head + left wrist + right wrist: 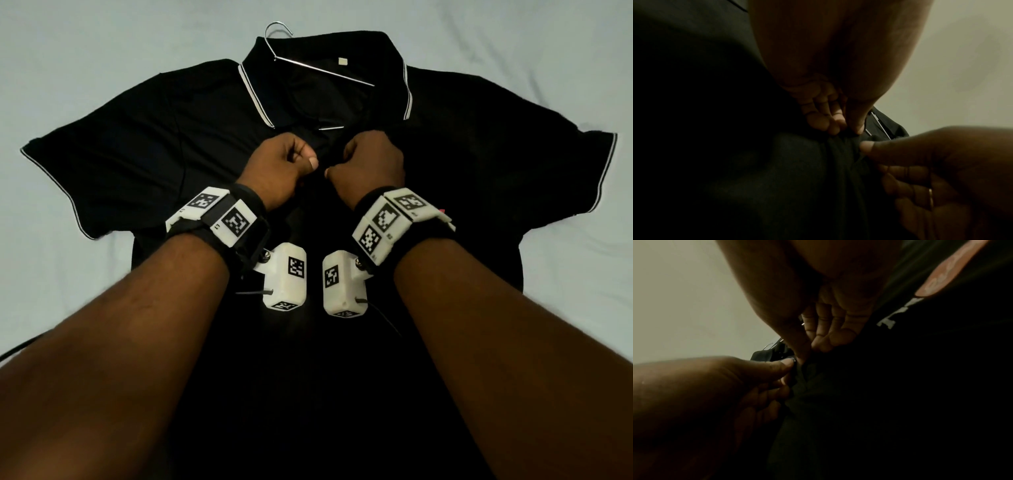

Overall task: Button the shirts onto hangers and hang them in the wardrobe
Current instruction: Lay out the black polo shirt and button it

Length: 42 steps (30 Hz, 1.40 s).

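Note:
A black polo shirt with white-striped collar and cuffs lies flat, front up. A metal wire hanger sits inside its open neck, hook poking out at the top. Just below the collar, my left hand pinches the left edge of the placket between thumb and curled fingers. My right hand pinches the right edge, thumb tip almost meeting the left thumb. In the left wrist view the left hand grips bunched black fabric while the right hand's thumb presses beside it. The right wrist view shows the right hand pinching the same fold. No button shows.
The shirt rests on a pale sheet that spreads on every side. A dark cable lies at the left edge. Both wrists carry white marker-covered camera units.

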{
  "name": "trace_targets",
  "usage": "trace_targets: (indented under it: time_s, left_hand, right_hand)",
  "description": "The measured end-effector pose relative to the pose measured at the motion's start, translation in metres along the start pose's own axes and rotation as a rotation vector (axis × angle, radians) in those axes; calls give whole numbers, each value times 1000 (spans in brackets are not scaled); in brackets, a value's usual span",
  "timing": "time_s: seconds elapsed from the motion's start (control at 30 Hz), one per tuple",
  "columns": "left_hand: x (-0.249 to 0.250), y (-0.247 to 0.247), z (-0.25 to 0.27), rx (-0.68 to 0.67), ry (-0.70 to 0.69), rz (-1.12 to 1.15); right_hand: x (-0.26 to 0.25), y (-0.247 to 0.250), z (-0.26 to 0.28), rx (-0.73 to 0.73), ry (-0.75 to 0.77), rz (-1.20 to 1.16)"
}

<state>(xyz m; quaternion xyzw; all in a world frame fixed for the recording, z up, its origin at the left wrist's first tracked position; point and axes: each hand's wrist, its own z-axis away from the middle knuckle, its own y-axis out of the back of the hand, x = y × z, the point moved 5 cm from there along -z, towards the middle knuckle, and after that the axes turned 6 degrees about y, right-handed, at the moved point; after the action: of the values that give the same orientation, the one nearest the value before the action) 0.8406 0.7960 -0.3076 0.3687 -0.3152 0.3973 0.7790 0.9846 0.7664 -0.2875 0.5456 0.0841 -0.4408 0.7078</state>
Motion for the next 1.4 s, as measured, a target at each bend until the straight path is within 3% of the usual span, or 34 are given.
trace_targets:
  time_s: [0.2,0.43,0.67,0.97,1.17,1.4]
  left_hand:
    - [0,4,2,-33,44,54]
    - [8,10,14,39,28,20]
    - [15,6,14,-15,24,43]
    - [14,10,13,43,22,26]
    - [7,13,11,105,46,52]
    - [8,12,10,57,-9,7]
  right_hand:
    - [1,4,4,76,-85,-132]
    - [1,-7,13,118,22,-353]
    - [3,-11,12,78,116,-301]
    - [2,-10,15,124,157,-294]
    - [-6,-4,24,62,248,-252]
    - [-1,-9,28,-24,352,-180]
